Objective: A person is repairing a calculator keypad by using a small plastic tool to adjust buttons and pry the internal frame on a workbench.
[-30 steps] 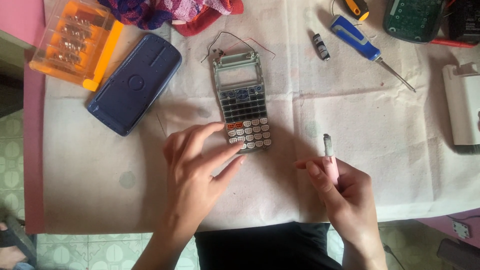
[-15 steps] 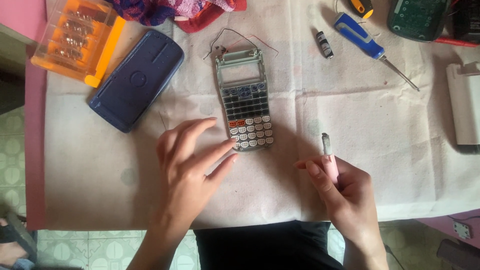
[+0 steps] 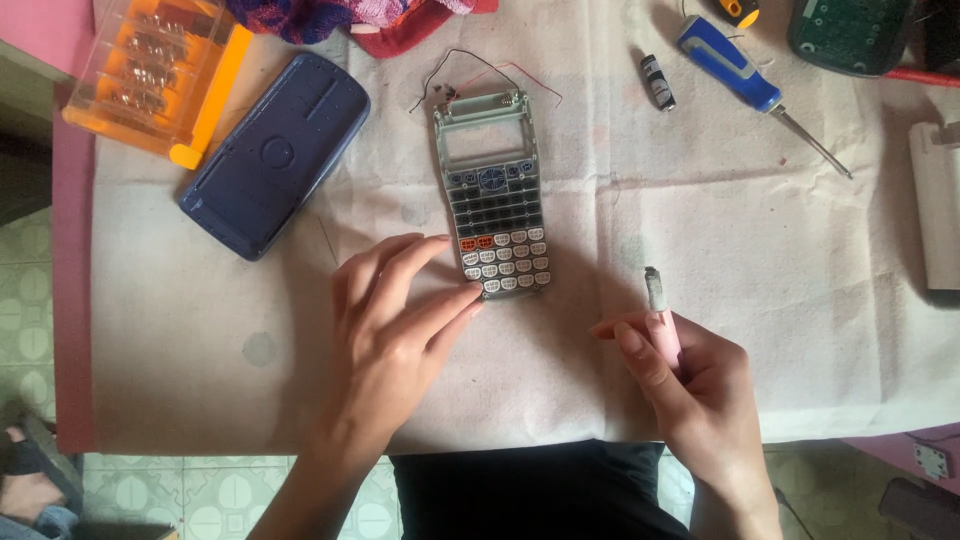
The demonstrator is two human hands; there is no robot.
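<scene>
An orange bit case at the desk's far left holds rows of metal bits. The calculator front lies centre; the left hand, fingers spread, touches its lower edge. The right hand, well apart, is clamped on a pink tool.

The right hand wraps most of a pink tool, so only its upper shaft and grey tip show. A green circuit board and a patterned cloth are cut off by the top edge. A white device runs off the right edge. The small parts inside the orange case are too blurred to tell apart. Both forearms leave the frame at the bottom. A sandalled foot is half out of view at the lower left.
</scene>
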